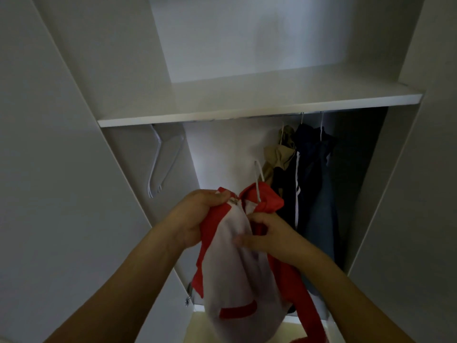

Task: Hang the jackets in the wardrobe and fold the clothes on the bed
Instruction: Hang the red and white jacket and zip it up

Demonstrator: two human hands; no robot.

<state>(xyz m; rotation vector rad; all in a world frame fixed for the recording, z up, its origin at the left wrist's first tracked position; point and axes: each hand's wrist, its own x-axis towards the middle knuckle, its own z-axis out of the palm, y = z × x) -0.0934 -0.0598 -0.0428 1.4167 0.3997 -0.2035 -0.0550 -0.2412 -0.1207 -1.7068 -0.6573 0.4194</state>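
Observation:
A red and white jacket (235,263) hangs between my hands in front of the open wardrobe (259,105). A white hanger's hook (258,180) sticks up out of its red collar. My left hand (195,215) grips the jacket's left collar edge near the zip. My right hand (269,235) holds the fabric just below the collar on the right. Under the shelf runs the rail (284,114), with a beige garment (278,154) and dark blue jackets (314,194) hanging from it at the right.
An empty clear hanger (160,164) hangs at the left of the rail space. The white shelf (247,100) spans the wardrobe above the rail. Wardrobe door panels (49,169) stand at both sides. A light floor strip (197,325) shows below.

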